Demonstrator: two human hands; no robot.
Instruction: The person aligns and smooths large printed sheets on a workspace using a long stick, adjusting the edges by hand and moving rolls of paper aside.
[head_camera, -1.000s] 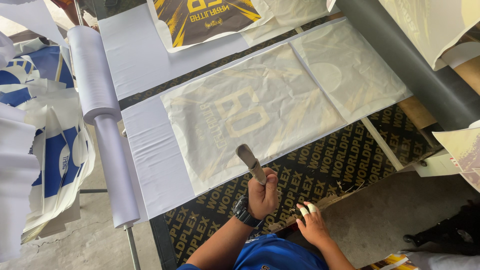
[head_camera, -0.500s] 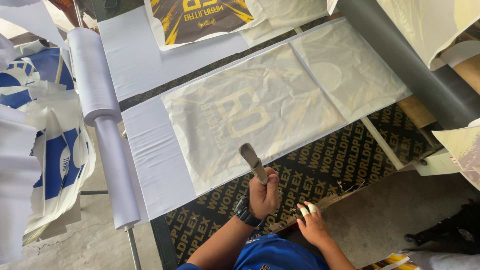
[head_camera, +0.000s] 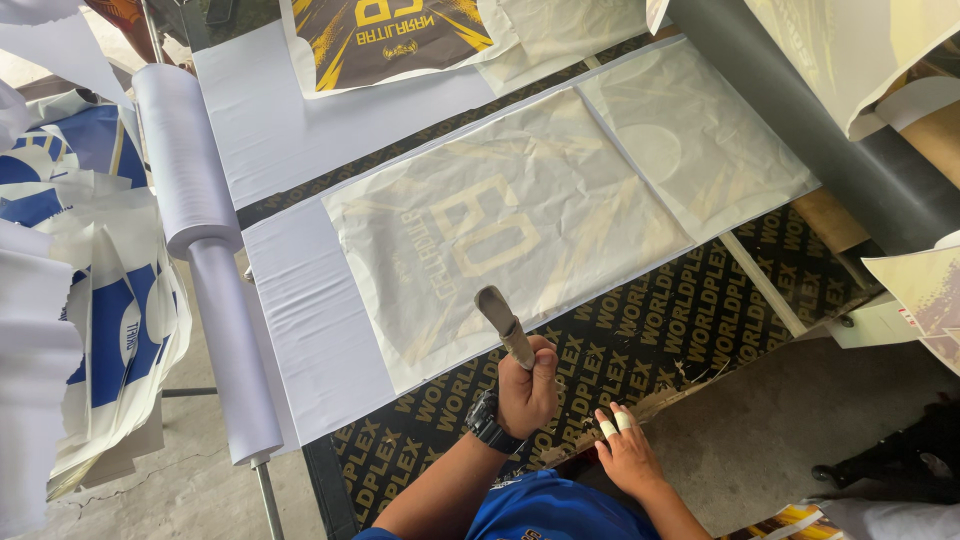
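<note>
The left hand (head_camera: 527, 387) is closed in a fist around the lower end of a taped grey stick-like tool (head_camera: 503, 326), whose free end slants up and to the left over the near edge of a pale translucent printed sheet (head_camera: 510, 225); a dark wristwatch (head_camera: 489, 424) sits on that wrist. The right hand (head_camera: 627, 452) lies flat and open with nothing in it, its fingers (head_camera: 612, 424), two of them wrapped in white tape, resting at the worn front edge of the black lettered table mat (head_camera: 640, 320). Whether the tool's tip actually touches the sheet is hard to tell from this angle. The translucent sheet lies on a long strip of white fabric (head_camera: 320, 320) that runs slantwise across the mat, with a second pale sheet (head_camera: 700, 140) just beside it to the right. Further back, another white strip carries a dark brown and yellow printed panel (head_camera: 385, 35). A white roll (head_camera: 195, 200) on a stand stands at the left end, beside a heap of blue and white printed paper (head_camera: 90, 320). A grey roller (head_camera: 800, 110) crosses the upper right.
</note>
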